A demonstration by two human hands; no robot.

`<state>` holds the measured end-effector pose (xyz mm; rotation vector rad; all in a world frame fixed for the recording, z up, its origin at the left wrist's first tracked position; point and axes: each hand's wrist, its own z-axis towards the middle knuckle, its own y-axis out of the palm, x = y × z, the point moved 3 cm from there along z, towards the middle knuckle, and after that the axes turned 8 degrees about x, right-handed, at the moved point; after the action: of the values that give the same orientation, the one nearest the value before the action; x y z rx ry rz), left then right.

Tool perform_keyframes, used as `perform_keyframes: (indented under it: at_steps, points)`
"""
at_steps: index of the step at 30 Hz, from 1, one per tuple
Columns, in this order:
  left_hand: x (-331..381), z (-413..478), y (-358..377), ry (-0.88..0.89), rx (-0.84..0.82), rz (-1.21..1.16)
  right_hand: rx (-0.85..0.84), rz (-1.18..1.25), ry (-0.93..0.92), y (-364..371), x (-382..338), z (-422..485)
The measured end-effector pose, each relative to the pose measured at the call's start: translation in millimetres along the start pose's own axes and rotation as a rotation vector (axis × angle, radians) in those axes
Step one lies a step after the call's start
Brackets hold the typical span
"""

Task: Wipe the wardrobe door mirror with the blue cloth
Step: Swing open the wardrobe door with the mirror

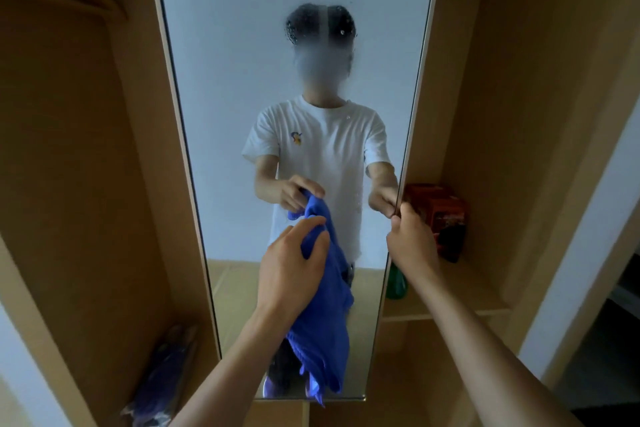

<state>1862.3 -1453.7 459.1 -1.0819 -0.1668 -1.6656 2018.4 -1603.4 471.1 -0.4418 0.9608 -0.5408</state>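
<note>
The tall wardrobe door mirror (pixel 242 45) fills the middle of the view and reflects a person in a white T-shirt. Water droplets dot its upper part. My left hand (pixel 291 260) pinches the top of the blue cloth (pixel 325 329), which hangs down in front of the lower glass. Whether the cloth touches the glass I cannot tell. My right hand (pixel 410 239) grips the right edge of the mirror door at about mid height.
Open wooden wardrobe compartments flank the door. A dark orange box (pixel 440 215) and a green object (pixel 396 281) sit on the right shelf (pixel 460 302). A blue-purple bundle (pixel 162 381) lies at the bottom left. A white wall stands at far right.
</note>
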Motion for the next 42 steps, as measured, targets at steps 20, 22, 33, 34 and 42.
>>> perform_keyframes:
  at_steps: [20,22,33,34,42]
  points:
    - [-69.4,38.4,-91.8,-0.362,0.270,0.065,0.020,-0.081,0.069,20.2,-16.6,-9.3]
    - [-72.6,43.9,-94.1,-0.398,0.296,0.064,0.025,-0.117,0.056,19.2,-17.8,-9.5]
    - [-83.9,69.5,-99.8,-0.326,0.310,0.192,0.083,-0.138,0.045,26.1,-12.0,-4.7]
    - [-85.9,71.1,-99.6,-0.326,0.315,0.178,0.084,-0.140,0.038,27.9,-11.4,-2.7]
    - [-90.1,83.7,-92.7,-0.351,0.304,0.171,0.013,-0.142,0.034,37.9,-9.6,14.5]
